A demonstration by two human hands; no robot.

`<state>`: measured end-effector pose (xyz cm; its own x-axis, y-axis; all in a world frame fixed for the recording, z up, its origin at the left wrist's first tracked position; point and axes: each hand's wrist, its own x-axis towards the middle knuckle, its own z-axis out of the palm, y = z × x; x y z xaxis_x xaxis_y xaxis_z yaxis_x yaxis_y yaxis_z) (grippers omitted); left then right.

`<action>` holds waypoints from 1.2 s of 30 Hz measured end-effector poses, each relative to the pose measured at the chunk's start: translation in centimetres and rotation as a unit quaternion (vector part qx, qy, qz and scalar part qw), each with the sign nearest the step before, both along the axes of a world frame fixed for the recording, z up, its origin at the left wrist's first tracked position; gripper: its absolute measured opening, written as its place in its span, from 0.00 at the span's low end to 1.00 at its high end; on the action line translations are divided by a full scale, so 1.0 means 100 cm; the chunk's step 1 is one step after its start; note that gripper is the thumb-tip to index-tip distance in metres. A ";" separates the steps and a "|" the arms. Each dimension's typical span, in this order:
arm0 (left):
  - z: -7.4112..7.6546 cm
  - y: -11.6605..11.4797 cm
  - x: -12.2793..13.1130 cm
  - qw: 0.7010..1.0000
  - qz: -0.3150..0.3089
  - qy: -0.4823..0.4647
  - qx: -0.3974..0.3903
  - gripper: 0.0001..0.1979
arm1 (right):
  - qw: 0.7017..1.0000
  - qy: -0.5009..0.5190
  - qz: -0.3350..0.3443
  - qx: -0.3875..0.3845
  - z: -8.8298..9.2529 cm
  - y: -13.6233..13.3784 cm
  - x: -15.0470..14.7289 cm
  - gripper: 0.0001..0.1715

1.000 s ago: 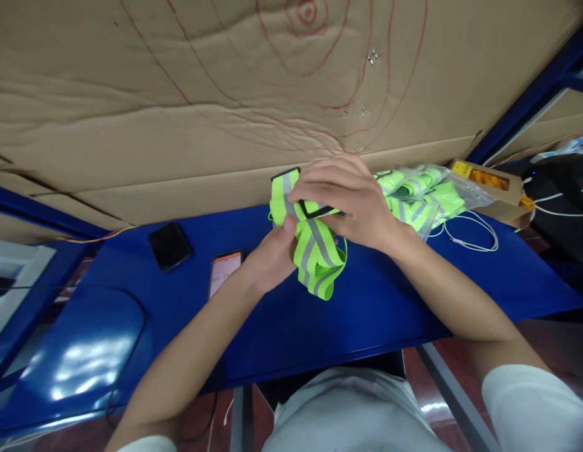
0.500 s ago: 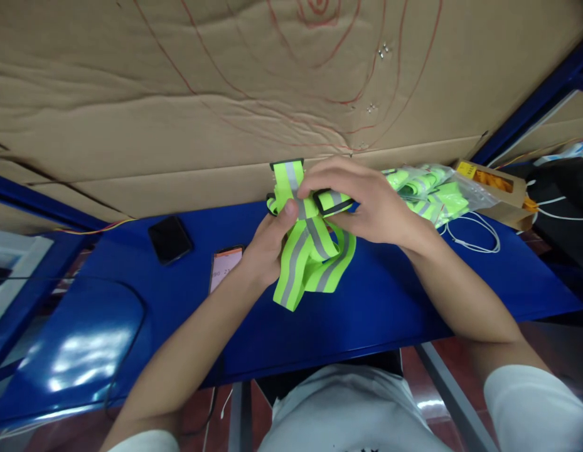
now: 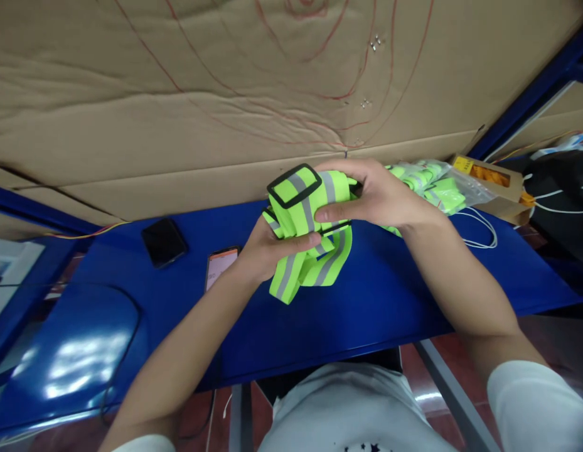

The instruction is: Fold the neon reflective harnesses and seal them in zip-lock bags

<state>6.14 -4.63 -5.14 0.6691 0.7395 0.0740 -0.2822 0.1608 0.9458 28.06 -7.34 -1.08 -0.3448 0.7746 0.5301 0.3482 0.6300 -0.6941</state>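
A neon yellow-green reflective strap (image 3: 336, 188) with grey stripes is bunched and folded between my hands above the table. A black rectangular buckle (image 3: 295, 186) lies on top of the folds, tilted. My left hand (image 3: 275, 251) is closed on the strap from the left, its thumb pressed across the front. From the right, my right hand (image 3: 366, 194) grips it too, thumb over the folded band and fingers behind. Loose loops of strap hang below the left thumb. The fingers behind the bundle are hidden.
Several similar straps in clear plastic bags (image 3: 437, 185) lie at the right back, beside an open cardboard box (image 3: 493, 185) and a white cable (image 3: 484, 235). A black phone (image 3: 164, 243) and a lit phone (image 3: 220, 263) rest on the blue table (image 3: 366, 307). A cardboard wall (image 3: 225, 125) stands behind.
The buckle at the top of the strap has turned flat toward me. My right hand has shifted from the side buckle to a grip around the folded band.
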 end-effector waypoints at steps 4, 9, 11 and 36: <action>-0.004 -0.002 0.002 0.998 0.015 -0.006 -0.061 0.22 | 0.997 0.016 -0.055 0.046 0.003 -0.008 -0.013 0.27; -0.014 0.000 0.007 0.992 -0.007 0.052 -0.116 0.17 | 0.992 -0.021 -0.074 0.101 0.005 -0.019 -0.031 0.21; -0.014 0.002 0.004 0.991 -0.013 0.053 -0.121 0.20 | 0.989 -0.046 -0.054 0.128 0.006 -0.022 -0.033 0.17; -0.019 0.029 0.010 0.983 0.124 -0.079 -0.113 0.23 | 0.942 0.222 -0.019 -0.251 -0.049 0.022 -0.034 0.28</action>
<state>7.17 -1.69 -7.02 0.4602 0.8875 -0.0220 -0.4800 0.2696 0.8348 24.62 -5.09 -5.98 -0.1428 0.9735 0.1788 -0.0319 0.1760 -0.9839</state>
